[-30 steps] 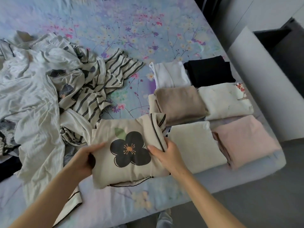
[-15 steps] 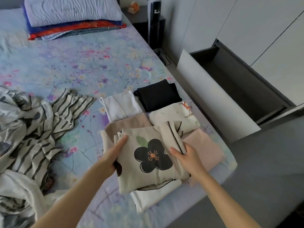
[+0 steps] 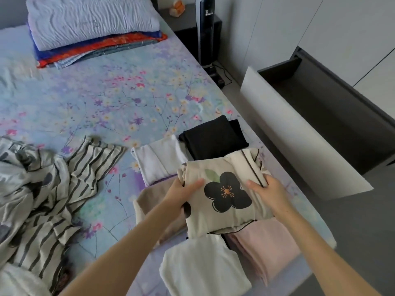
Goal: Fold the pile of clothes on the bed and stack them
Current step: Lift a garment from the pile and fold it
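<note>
Head view, looking down across a bed [image 3: 106,99] with a pale blue floral sheet. To the right of the bed a drawer [image 3: 299,133] stands pulled open, with a white front and a dark inside; no clothes show in the part that is visible.

Near the bed's right edge, folded clothes lie in rows: a black fold [image 3: 211,137] farthest away, a white fold [image 3: 156,161] just left of it, a tan fold [image 3: 149,201] nearer, a pink fold [image 3: 267,242] at the edge, and a cream fold [image 3: 203,270] closest to the camera.

Both hands hold a folded beige top [image 3: 224,195] printed with a large black flower, level and over the middle of these rows. It covers part of the tan and pink folds; whether it touches what lies beneath cannot be told. The left hand [image 3: 181,197] grips the top's left edge, thumb lying flat on the cloth, fingers hidden beneath. The right hand [image 3: 269,193] grips the right edge beside a dark piping line, thumb on the cloth, fingers curled round the side.

On the left of the bed lies the unfolded pile [image 3: 42,189], a striped piece [image 3: 92,161] spread toward the white fold. At the head of the bed a pillow [image 3: 89,20] rests on stacked blankets. Beyond it stand a dark nightstand [image 3: 188,20] and a tall narrow appliance [image 3: 206,28].
</note>
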A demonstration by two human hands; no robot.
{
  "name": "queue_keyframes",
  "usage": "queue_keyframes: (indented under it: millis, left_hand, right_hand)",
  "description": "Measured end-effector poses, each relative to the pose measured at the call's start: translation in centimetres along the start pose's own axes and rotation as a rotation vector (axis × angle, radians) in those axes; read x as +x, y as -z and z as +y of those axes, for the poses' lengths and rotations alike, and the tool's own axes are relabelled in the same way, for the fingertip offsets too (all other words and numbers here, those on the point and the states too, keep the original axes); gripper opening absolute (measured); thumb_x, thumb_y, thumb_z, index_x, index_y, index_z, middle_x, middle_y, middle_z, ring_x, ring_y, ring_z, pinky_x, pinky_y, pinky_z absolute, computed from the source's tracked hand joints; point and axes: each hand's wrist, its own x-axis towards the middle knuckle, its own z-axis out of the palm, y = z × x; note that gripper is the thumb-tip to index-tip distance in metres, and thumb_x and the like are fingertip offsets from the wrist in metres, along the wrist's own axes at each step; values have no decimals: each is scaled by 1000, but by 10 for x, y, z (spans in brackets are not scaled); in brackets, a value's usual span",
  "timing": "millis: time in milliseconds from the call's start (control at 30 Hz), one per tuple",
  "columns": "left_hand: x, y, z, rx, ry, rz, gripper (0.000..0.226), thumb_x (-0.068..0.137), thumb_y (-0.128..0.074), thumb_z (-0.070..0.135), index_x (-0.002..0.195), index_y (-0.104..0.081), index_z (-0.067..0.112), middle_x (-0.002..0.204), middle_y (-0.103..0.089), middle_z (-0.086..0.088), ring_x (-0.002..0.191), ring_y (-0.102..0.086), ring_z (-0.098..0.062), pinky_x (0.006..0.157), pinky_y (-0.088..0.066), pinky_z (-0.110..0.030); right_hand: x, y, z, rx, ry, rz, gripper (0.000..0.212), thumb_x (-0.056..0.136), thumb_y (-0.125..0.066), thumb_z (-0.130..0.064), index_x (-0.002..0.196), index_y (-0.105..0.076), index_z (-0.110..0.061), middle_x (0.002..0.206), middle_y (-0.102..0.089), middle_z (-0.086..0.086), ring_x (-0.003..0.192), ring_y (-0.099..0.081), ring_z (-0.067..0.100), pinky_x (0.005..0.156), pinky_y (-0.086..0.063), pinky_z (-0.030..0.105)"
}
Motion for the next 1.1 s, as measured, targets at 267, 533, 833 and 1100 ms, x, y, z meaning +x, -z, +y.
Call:
queue_keyframes:
  millis: [267, 533, 833, 1100]
  left_hand:
    - [46, 69, 49, 121, 34, 182, 29, 87, -66, 32, 109, -57, 14, 105, -67, -6, 98, -65, -24, 88, -54, -41]
    - [33, 112, 38, -2, 96, 198, 40, 86, -68, 18, 122, -54, 7, 111, -65, -10, 97, -64, -24, 76, -54, -34]
    - [-29, 127, -11, -77, 136, 137, 52, 82, -71, 14, 129, -50, 14, 118, -64, -9, 103, -64, -27, 75, -58, -37]
    - [-63, 158, -20, -129, 98, 279, 34, 89, -63, 17, 122, -54, 15, 108, -65, -10, 89, -63, -25, 75, -51, -38]
  right_hand:
    - [60, -42, -65, 75, -21, -179, 15, 89, -63, -22, 101, -63, -13, 91, -66, 2, 83, -64, 17, 68, -51, 30]
    - [47, -65, -89, 61, -53, -302, 24, 86, -66, -21, 106, -62, -8, 100, -66, 9, 88, -64, 21, 72, -52, 33]
    - [-23, -59, -76, 107, -63, -344, 8, 85, -67, -19, 91, -63, -16, 95, -69, 7, 85, -66, 19, 73, -53, 34]
    - [-61, -79, -87, 175, -138, -529, 33, 83, -62, -5, 115, -58, -12, 103, -67, 3, 94, -63, 20, 72, -49, 29]
